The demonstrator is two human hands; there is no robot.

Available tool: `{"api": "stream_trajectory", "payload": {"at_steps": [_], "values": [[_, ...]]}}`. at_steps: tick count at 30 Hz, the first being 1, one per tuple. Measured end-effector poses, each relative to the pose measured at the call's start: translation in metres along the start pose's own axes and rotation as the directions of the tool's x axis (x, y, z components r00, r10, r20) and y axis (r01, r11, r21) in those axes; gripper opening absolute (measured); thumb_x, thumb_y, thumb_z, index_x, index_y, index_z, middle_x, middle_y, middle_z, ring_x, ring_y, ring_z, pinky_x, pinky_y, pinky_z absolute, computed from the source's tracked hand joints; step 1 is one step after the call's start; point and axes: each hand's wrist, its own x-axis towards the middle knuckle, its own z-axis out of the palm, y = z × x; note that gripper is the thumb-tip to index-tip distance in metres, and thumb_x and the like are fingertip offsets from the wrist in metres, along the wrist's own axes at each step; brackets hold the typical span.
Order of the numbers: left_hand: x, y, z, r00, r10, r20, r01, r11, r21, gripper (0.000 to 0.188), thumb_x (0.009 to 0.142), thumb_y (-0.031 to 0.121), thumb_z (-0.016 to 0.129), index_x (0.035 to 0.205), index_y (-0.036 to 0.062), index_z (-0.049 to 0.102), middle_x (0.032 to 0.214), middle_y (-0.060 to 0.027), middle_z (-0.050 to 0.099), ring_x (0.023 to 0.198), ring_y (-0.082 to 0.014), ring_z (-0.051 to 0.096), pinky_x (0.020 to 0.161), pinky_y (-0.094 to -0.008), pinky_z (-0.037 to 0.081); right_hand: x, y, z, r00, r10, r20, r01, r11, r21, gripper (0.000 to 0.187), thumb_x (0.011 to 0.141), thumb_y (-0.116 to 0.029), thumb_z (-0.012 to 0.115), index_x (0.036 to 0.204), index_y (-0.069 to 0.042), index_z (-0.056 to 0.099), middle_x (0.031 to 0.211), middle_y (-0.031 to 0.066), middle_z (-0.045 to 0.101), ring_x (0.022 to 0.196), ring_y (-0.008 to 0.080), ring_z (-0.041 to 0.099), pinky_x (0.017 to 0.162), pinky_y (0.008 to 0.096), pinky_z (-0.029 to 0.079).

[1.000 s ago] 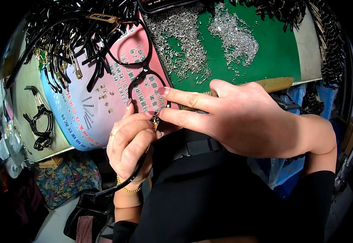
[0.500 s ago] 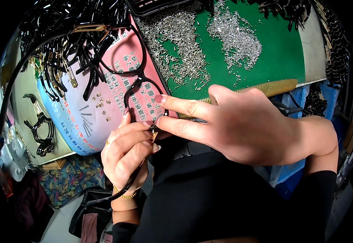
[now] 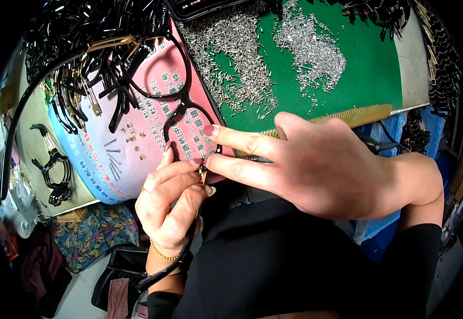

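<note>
Eyeglass frame (image 3: 183, 101) overlaps printed characters (image 3: 189, 139) on a pink-and-blue sheet (image 3: 96, 146).

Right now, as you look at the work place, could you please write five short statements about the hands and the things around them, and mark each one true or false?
1. The left hand holds a black glasses frame. True.
2. The right hand is closed in a full fist. False: two fingers of the right hand stretch out toward the frame.
3. Many small silver metal pieces lie on a green mat. True.
4. The yellow beaded bracelet is on the right wrist. False: the bracelet is on the left wrist.
5. A leaf-patterned cloth shows at the lower left of the picture. True.
</note>
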Motion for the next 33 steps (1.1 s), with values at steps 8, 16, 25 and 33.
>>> {"api": "stream_trajectory", "payload": {"at_steps": [8, 16, 25, 33], "values": [[0.003, 0.001, 0.001, 1.000, -0.023, -0.010, 0.024, 0.999, 0.044, 0.025, 0.065, -0.011, 0.073, 0.085, 0.0022, 0.065, 0.086, -0.0099, 0.067, 0.079, -0.0283, 0.070, 0.084, -0.0464, 0.060, 0.000, -0.001, -0.001, 1.000, -0.014, -0.016, 0.013, 1.000, -0.020, 0.059, 0.081, -0.007, 0.059, 0.136, -0.026, 0.061, 0.143, -0.0032, 0.058, 0.069, 0.0176, 0.057, 0.046, 0.0250, 0.048], [0.006, -0.009, 0.003, 0.999, -0.050, -0.016, 0.050, 0.999, -0.004, 0.029, 0.065, -0.011, 0.073, 0.088, 0.0019, 0.062, 0.079, -0.0098, 0.064, 0.072, -0.0276, 0.068, 0.063, -0.0355, 0.057, -0.001, -0.001, 0.001, 0.999, -0.010, -0.035, 0.010, 1.000, -0.011, 0.061, 0.076, -0.004, 0.065, 0.134, -0.025, 0.062, 0.143, -0.0024, 0.058, 0.070, 0.0194, 0.058, 0.046, 0.0261, 0.048], [0.010, -0.004, 0.002, 0.998, -0.066, 0.017, 0.065, 0.998, 0.015, 0.029, 0.067, -0.009, 0.076, 0.089, 0.0048, 0.061, 0.080, -0.0086, 0.065, 0.073, -0.0255, 0.069, 0.068, -0.0356, 0.058, -0.002, 0.002, 0.005, 0.997, -0.036, -0.071, 0.035, 0.999, -0.016, 0.063, 0.075, -0.005, 0.067, 0.135, -0.024, 0.061, 0.143, -0.0012, 0.058, 0.068, 0.0187, 0.056, 0.045, 0.0249, 0.046], [0.003, -0.004, 0.005, 0.962, -0.273, -0.025, 0.251, 0.912, -0.323, 0.029, 0.076, -0.021, 0.070, 0.093, 0.0005, 0.061, 0.102, -0.0122, 0.052, 0.083, -0.0219, 0.069, 0.065, -0.0279, 0.063, 0.009, 0.005, -0.016, 0.988, -0.129, 0.085, 0.141, 0.977, -0.158, 0.055, 0.079, -0.011, 0.066, 0.132, -0.024, 0.064, 0.136, 0.0001, 0.061, 0.068, 0.0171, 0.057, 0.047, 0.0242, 0.049]]}}
